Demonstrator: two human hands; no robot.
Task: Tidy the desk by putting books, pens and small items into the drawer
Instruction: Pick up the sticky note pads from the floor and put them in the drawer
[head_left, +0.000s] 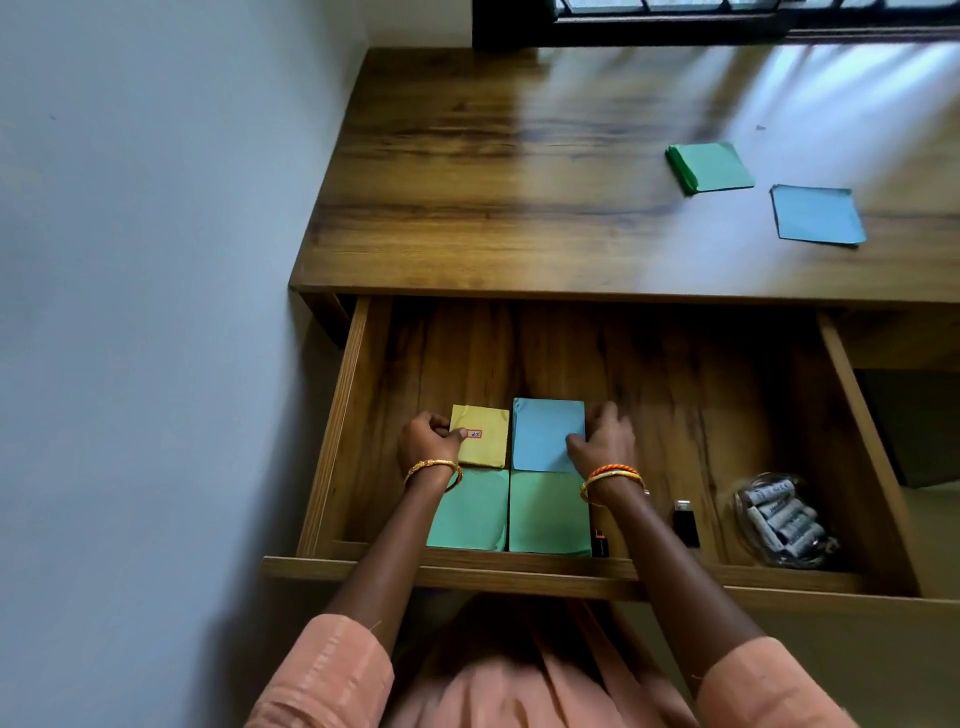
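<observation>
The wooden drawer (337, 431) is pulled open below the desk top (519, 182). Inside lie a yellow paper pad (485, 434), a blue pad (545, 434) and two green pads (475, 514) (548, 517) in a two-by-two block. My left hand (428, 441) grips the yellow pad's left edge, thumb on its small label. My right hand (605, 441) holds the blue pad's right edge, thumb on top. On the desk top lie a green pad (711, 166) and a blue pad (818, 214).
In the drawer's right part sit a clear bag of batteries (784, 522), a small black USB stick (685, 522) and a dark small item (599, 543) beside the green pad. A wall (156, 312) borders the desk's left side. A dark window frame (675, 26) runs along the back.
</observation>
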